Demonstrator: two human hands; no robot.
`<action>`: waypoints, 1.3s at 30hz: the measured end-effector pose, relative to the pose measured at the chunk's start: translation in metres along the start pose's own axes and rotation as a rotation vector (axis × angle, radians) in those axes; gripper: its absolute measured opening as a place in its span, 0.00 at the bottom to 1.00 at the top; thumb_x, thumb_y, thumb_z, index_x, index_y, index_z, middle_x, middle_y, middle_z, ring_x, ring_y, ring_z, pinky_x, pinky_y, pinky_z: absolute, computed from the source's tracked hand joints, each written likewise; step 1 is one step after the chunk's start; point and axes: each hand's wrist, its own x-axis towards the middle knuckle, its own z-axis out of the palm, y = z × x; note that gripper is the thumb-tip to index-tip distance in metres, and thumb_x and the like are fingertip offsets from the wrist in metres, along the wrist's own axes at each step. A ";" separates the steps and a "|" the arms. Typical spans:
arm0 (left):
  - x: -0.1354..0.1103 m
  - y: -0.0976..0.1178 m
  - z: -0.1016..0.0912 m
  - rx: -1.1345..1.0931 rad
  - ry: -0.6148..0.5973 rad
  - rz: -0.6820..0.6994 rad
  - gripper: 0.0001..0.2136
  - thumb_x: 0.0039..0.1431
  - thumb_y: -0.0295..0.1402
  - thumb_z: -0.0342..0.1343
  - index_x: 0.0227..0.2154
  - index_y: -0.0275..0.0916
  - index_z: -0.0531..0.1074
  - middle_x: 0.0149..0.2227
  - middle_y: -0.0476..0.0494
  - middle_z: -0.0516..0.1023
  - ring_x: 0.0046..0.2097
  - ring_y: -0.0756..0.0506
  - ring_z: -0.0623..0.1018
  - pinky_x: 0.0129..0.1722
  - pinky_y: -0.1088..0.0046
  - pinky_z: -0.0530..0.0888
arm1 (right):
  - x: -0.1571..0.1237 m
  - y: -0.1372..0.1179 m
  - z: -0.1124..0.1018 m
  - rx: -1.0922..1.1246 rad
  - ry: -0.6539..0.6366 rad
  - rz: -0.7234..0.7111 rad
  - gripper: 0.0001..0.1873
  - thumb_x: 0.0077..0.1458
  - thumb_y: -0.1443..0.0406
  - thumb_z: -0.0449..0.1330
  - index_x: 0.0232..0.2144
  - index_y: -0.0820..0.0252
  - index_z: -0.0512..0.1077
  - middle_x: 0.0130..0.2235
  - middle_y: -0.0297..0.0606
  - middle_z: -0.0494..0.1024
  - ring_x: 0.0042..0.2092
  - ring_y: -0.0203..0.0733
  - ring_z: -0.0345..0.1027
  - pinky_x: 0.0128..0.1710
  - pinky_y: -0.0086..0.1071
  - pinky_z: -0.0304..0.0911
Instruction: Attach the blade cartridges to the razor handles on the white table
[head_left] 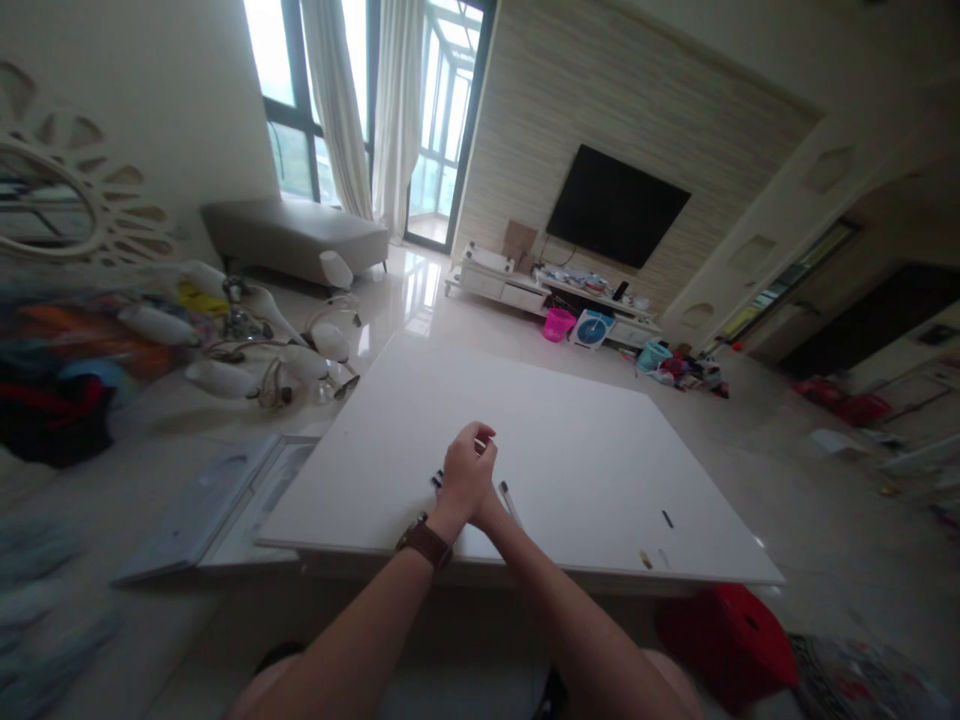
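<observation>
Your forearms meet over the near edge of the table (570, 440). Your left hand (466, 478), with a watch (424, 542) on its wrist, is over the table's near middle, fingers curled in narrow. You cannot tell whether it grips anything. Your right hand (489, 506) is tucked behind it and mostly hidden, so its state cannot be told either. On the table a pen (510, 502) lies just right of both hands, with small dark bits (437, 480) just left. A red stool (724, 640) stands below the table's near right corner.

Head-worn view, forward and down, close above hands (469, 478) and white table (585, 450)
</observation>
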 end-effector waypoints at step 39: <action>-0.032 -0.052 0.061 -0.130 -0.401 -0.249 0.15 0.58 0.38 0.54 0.40 0.32 0.76 0.42 0.34 0.80 0.39 0.42 0.81 0.32 0.66 0.80 | -0.048 0.036 -0.110 -0.163 0.043 0.009 0.08 0.53 0.74 0.57 0.28 0.57 0.70 0.37 0.40 0.72 0.41 0.46 0.67 0.40 0.38 0.66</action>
